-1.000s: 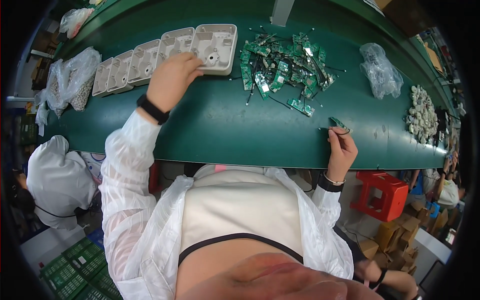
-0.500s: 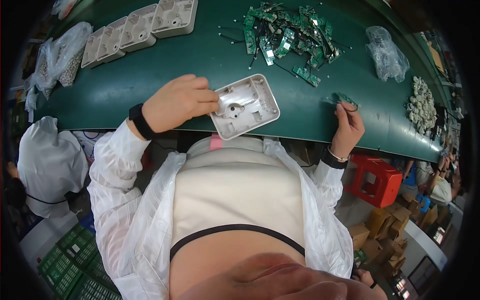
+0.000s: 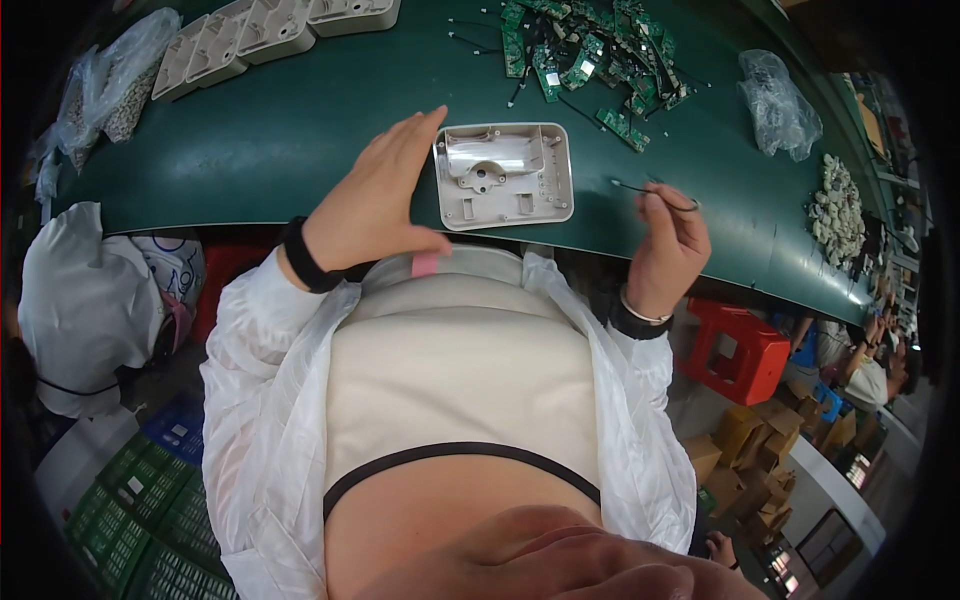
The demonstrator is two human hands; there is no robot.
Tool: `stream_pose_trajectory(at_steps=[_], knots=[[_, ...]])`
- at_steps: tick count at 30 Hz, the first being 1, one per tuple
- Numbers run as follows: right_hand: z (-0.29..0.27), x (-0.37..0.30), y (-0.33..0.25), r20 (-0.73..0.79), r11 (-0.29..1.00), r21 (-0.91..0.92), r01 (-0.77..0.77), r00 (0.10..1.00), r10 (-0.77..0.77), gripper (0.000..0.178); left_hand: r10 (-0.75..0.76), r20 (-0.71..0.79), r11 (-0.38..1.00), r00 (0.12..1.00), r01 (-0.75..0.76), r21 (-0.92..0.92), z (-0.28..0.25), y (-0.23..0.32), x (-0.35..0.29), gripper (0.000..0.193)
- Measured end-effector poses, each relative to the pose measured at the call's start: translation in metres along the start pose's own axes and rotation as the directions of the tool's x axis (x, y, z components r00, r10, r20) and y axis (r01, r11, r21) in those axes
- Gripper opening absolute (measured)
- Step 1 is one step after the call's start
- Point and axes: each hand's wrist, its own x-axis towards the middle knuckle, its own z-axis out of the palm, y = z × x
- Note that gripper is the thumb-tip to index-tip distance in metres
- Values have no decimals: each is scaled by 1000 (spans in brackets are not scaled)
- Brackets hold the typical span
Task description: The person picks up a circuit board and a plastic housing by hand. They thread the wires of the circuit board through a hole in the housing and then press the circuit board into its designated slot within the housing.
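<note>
Our right hand (image 3: pixel 670 245) pinches a black cable (image 3: pixel 632 187), right of the near pale plastic housing (image 3: pixel 505 208); our left hand (image 3: pixel 372 200), fingers spread, is just left of it. That housing is set out, cavity upward, on the desk (image 3: pixel 300 125), no board seated yet. Beyond it lie piled green circuit boards (image 3: pixel 585 65); beyond-left, a row of unfilled housings (image 3: pixel 275 35).

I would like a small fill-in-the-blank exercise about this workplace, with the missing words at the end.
1. The right hand pinches a thin ____ cable.
2. The open left hand is to the ____ of the nearest pale plastic housing.
3. The heaped circuit boards are mostly ____ in colour.
4. The plastic stool at the lower right is ____.

Missing words: black; left; green; red.
</note>
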Motion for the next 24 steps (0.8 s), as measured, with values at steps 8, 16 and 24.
stream_pose_trajectory(at_steps=[8, 16, 24], knots=[[41, -24, -2, 332, 952, -115, 283, 914, -231, 16, -17, -58, 992, 998, 10, -127, 8, 19, 8, 106], [56, -29, -6, 447, 879, -230, 417, 848, -285, 18, 53, -118, 980, 992, -74, -184, 13, 27, 7, 100], [60, -23, -13, 526, 716, -340, 610, 754, -393, 20, 46, -97, 958, 994, -72, -276, 19, 25, 5, 99]])
